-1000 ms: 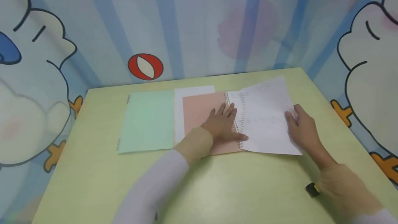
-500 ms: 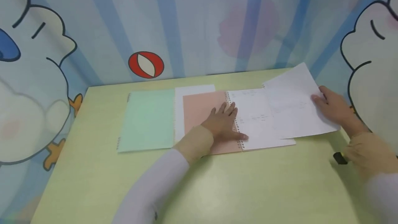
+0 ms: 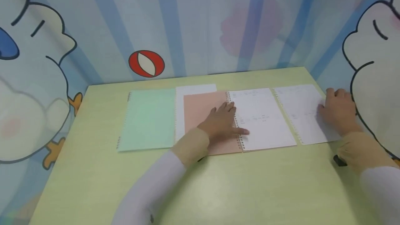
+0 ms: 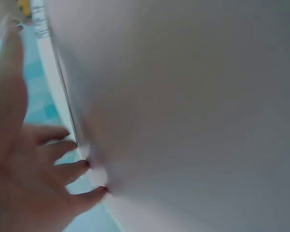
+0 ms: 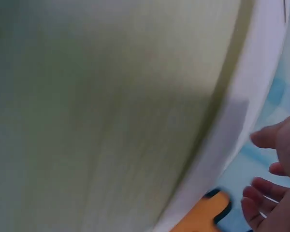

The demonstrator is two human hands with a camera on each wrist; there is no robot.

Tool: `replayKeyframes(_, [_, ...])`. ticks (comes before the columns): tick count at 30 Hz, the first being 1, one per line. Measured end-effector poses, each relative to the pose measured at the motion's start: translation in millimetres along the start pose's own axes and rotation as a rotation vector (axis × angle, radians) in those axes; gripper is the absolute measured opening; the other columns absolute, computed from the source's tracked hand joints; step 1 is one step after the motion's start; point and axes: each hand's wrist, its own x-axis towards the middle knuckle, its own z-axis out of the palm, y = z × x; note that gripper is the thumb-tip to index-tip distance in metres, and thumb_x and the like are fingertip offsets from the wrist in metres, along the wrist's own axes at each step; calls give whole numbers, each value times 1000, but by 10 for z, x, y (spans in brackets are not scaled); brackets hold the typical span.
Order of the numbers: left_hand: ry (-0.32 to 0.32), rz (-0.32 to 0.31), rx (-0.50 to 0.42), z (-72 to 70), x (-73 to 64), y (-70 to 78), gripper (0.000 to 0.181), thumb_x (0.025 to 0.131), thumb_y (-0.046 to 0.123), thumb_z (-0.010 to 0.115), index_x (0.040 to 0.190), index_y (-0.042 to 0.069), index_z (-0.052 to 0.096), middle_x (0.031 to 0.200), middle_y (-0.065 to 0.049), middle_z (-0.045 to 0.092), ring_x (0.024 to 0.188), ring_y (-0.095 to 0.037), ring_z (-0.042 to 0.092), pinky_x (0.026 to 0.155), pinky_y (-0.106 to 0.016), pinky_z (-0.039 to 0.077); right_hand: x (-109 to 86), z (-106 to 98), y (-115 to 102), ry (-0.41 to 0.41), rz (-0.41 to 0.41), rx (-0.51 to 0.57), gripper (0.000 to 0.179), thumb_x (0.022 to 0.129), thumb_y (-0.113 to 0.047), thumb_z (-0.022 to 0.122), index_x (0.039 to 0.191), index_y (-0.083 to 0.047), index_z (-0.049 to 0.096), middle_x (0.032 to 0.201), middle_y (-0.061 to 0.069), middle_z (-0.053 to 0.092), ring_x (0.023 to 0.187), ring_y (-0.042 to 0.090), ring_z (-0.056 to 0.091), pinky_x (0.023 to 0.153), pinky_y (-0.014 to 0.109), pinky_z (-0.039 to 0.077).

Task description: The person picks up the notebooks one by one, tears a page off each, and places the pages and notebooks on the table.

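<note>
A spiral notebook lies open on the table, with a pink cover (image 3: 203,108) on its left and a white page (image 3: 264,124) bearing faint print on its right. My left hand (image 3: 218,122) rests on it with fingers spread, across the cover and the spiral binding, thumb over the page. Just right of the notebook lies a loose white sheet (image 3: 297,105) with a punched left edge. Over that sheet's right side is my right hand (image 3: 339,112), its fingers loosely bent. In the right wrist view, the right hand (image 5: 278,174) holds nothing and stands apart from the sheet.
A mint-green notebook (image 3: 150,121) lies on the table's left part. Between it and the pink cover, another white punched sheet (image 3: 195,89) shows, partly covered. The pale yellow table (image 3: 250,186) meets a wall (image 3: 200,27) printed with cartoon figures at its back.
My right hand has pulled the top white sheet out rightward from the notebook, laid it flat on the table and let go. My left hand has stayed nearly in place.
</note>
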Motion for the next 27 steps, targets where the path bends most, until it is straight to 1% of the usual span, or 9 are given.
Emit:
replayKeyframes(3, [162, -94, -48, -60, 37, -217, 95, 97, 77, 52, 155, 2, 48, 156, -14, 48, 140, -32, 50, 114, -48, 44, -83, 42, -385, 68, -104, 31, 53, 104, -17, 62, 137, 20, 45, 131, 47, 41, 118, 64, 41, 93, 74, 39])
replayKeyframes(5, [231, -195, -55, -172, 20, -407, 79, 102, 65, 57, 147, 0, 55, 142, -16, 55, 125, -32, 56, 105, -47, 50, -173, 24, -689, 26, -217, 84, 54, 103, -24, 68, 137, 15, 52, 135, 43, 45, 122, 61, 45, 96, 73, 41])
replayKeyframes(8, [238, -351, -37, -368, -46, -728, 71, 104, 55, 63, 142, -4, 57, 136, -19, 55, 121, -36, 56, 100, -49, 53, -324, 17, -1095, -128, -384, 103, 71, 99, -44, 75, 145, 6, 54, 148, 37, 46, 133, 58, 45, 105, 72, 40])
replayKeyframes(11, [191, -442, -40, -453, -96, -1067, 77, 101, 57, 67, 142, -7, 55, 136, -23, 51, 122, -40, 53, 99, -52, 53, -455, 70, -1390, -261, -469, 70, 88, 92, -59, 77, 154, -2, 50, 159, 33, 39, 142, 58, 38, 108, 75, 37])
replayKeyframes(15, [116, -472, -141, -463, -123, -1348, 87, 97, 59, 71, 147, -9, 49, 142, -28, 47, 128, -44, 48, 104, -55, 50, -554, 197, -1537, -307, -488, 5, 94, 89, -64, 76, 157, -5, 49, 163, 31, 37, 145, 58, 37, 104, 79, 38])
replayKeyframes(19, [89, -459, -229, -441, -112, -1430, 94, 94, 60, 74, 150, -10, 46, 142, -31, 46, 131, -46, 46, 110, -54, 45, -577, 278, -1541, -305, -470, -33, 95, 90, -63, 76, 159, -6, 47, 165, 30, 35, 147, 57, 35, 104, 80, 38])
replayKeyframes(22, [103, -469, -298, -434, -97, -1434, 95, 93, 57, 76, 150, -11, 42, 142, -31, 46, 132, -46, 46, 113, -54, 43, -577, 300, -1522, -302, -466, -34, 95, 90, -62, 77, 160, -7, 46, 166, 29, 34, 148, 56, 34, 104, 80, 38])
replayKeyframes(26, [164, -506, -477, -495, -156, -1427, 99, 95, 48, 76, 155, -13, 27, 146, -34, 49, 136, -46, 50, 115, -52, 43, -569, 309, -1500, -300, -460, -31, 96, 90, -66, 75, 161, -9, 45, 167, 27, 33, 148, 55, 33, 103, 81, 37])
replayKeyframes(27, [169, -502, -524, -522, -187, -1429, 89, 96, 45, 75, 150, -13, 35, 138, -32, 55, 129, -43, 55, 111, -49, 46, -566, 308, -1496, -298, -457, -32, 96, 90, -67, 75, 162, -10, 45, 167, 27, 33, 148, 55, 33, 103, 81, 37])
